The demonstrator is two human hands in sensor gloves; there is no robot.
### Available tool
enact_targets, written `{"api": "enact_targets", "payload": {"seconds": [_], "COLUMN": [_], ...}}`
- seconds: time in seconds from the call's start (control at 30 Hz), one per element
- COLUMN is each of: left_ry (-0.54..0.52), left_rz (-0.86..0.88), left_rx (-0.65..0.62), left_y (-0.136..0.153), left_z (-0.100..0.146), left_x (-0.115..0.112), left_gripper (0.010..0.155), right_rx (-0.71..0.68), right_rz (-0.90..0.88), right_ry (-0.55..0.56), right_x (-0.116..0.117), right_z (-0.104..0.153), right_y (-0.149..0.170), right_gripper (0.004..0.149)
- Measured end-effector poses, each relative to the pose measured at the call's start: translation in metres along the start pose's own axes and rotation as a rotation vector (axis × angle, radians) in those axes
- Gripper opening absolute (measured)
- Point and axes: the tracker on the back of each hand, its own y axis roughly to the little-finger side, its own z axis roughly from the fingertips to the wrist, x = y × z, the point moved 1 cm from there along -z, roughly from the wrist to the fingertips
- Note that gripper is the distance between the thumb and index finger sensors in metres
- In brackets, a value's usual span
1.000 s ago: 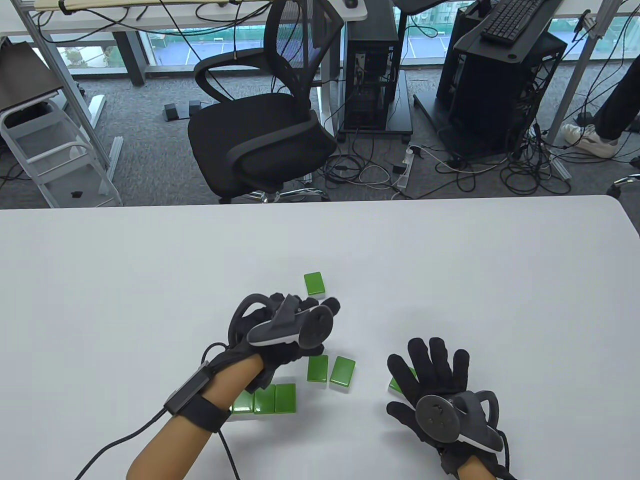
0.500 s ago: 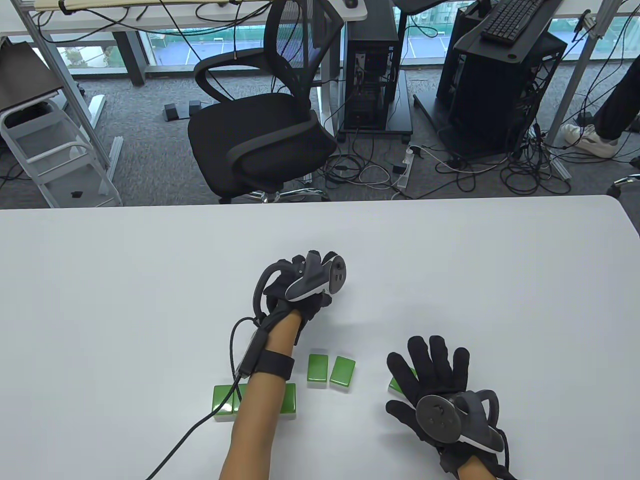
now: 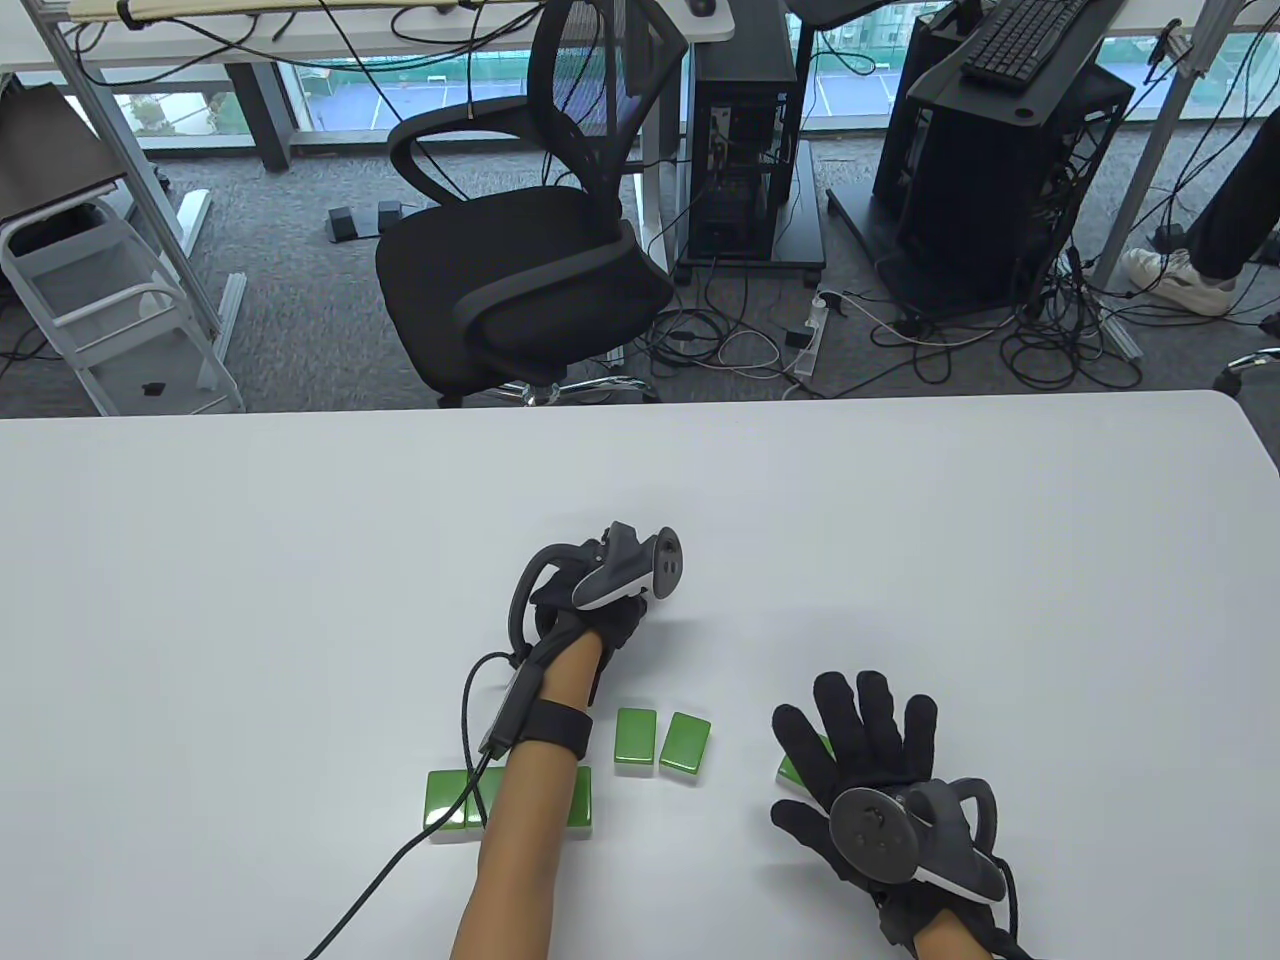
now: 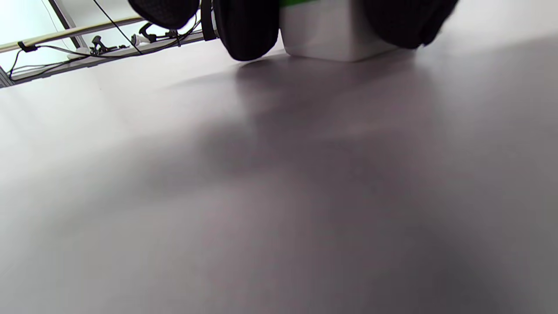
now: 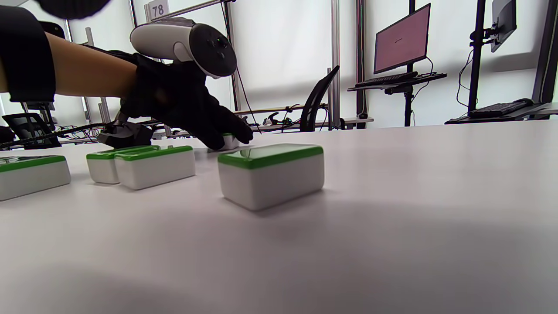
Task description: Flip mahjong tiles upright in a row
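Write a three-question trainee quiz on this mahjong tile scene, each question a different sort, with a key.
1. True or false: the left hand has fingers on either side of the far tile.
2. Multiple choice: the right hand is (A) lifting a tile, (B) spread flat with fingers open, (C) touching the left hand.
3. Fill in: the pair of tiles between the hands lies with the ____ backs up.

Key: 1 true, the left wrist view shows the fingertips flanking it on the table. 2 B. 3 green.
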Motion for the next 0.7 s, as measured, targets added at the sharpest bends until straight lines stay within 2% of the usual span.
{"api": "enact_targets", "payload": {"seconds": [0.17,0.3,0.5,0.63,0.7], "left_ry": [0.007,-0.054,-0.196,-0.209,-0.218], "left_rz": [0.010,0.029,0.086,0.127,0.121], "left_rx": [-0.042,-0.117,-0.346,-0.492,-0.523], "left_y": [0.002,0.005,0.007,0.004,0.003], "left_z": [0.009,0.030,0.089,0.141,0.161], "left_x": [0.003,0.013,0.027,0.022,0.016], "left_gripper": [0.060,0.061,0.079,0.082,0.082], "right_rx": [-0.005,-0.014,-0.018,-0.012,-0.008], "right_rz": [-0.012,-0.005,0.004,0.009,0.013], "right_ry": [0.006,0.007,0.010,0.011,0.007], "right_x": [0.000,-0.001,-0.001,-0.002,-0.001], "right_z": [0.000,0.000,0.000,0.001,0.001], "right_y": [0.000,-0.002,-0.003,-0.002,-0.001], "right_gripper": [0.077,0.077,0.077,0.077,0.077]}}
